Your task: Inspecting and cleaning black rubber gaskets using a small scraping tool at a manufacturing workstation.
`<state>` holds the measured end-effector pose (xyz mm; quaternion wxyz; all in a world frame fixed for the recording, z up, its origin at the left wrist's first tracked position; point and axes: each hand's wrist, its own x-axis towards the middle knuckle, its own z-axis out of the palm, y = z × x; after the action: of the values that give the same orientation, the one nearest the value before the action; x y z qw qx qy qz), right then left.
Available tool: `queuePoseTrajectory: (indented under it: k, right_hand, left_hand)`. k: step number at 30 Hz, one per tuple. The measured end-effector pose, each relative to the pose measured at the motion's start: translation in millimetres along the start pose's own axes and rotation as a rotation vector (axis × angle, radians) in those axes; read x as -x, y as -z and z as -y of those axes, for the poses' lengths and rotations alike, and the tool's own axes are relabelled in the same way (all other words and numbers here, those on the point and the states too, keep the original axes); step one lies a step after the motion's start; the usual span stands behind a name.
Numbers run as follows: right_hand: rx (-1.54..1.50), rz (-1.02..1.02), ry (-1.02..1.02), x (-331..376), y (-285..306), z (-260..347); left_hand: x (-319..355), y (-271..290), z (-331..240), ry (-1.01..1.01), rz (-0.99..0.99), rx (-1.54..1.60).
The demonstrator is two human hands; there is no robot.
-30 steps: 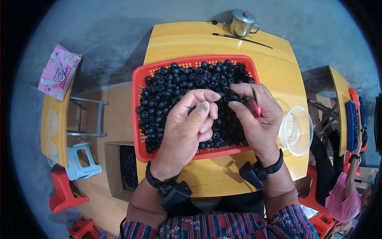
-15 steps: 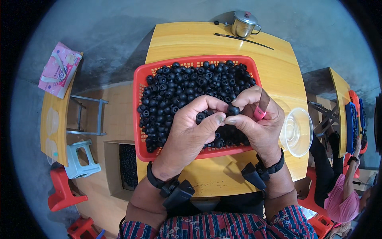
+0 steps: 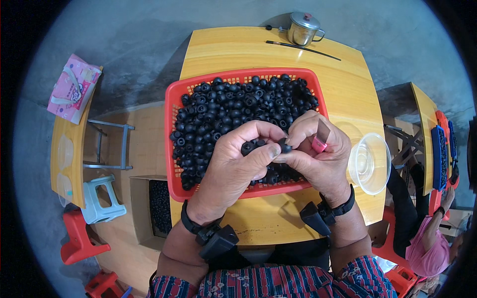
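My left hand (image 3: pixel 231 169) is closed, its thumb and index finger gripping a small round black plastic piece (image 3: pixel 284 145). More black pieces (image 3: pixel 248 147) sit in the curl of its fingers. My right hand (image 3: pixel 323 161) meets it from the right, its fingertips closed at the same piece. Tucked in the right fingers is a small knife with a pink handle (image 3: pixel 319 144) and a short flat blade. Both hands are over the near right part of a red plastic basket (image 3: pixel 170 129), which is heaped with similar hollow black pieces (image 3: pixel 218 107).
The basket stands on a yellow wooden table (image 3: pixel 343 94). Right of it is a clear plastic bowl (image 3: pixel 370 164). A lidded metal mug (image 3: pixel 303 32) and a thin black stick (image 3: pixel 323 53) lie at the far edge. Left below, a cardboard box (image 3: pixel 141 213) holds black pieces. Another person (image 3: pixel 430 248) sits at right.
The black piece between my fingertips has turned and moved slightly left and down. My right fingers and the pink-handled knife have shifted a little left.
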<state>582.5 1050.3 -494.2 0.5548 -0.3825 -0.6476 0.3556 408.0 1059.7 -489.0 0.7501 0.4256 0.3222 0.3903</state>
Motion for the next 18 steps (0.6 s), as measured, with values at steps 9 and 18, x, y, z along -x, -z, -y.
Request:
queuePoseTrajectory:
  k: [9,18]
  right_hand:
    - [-0.018,-0.024,0.005,-2.2,3.9,1.8]
    - [0.041,-0.04,0.031,-2.1,6.6,7.1]
  left_hand:
    - [-2.2,-1.6,0.6,-0.017,0.015,0.094]
    - [-2.5,-4.4,-1.1,-0.017,0.008,0.095]
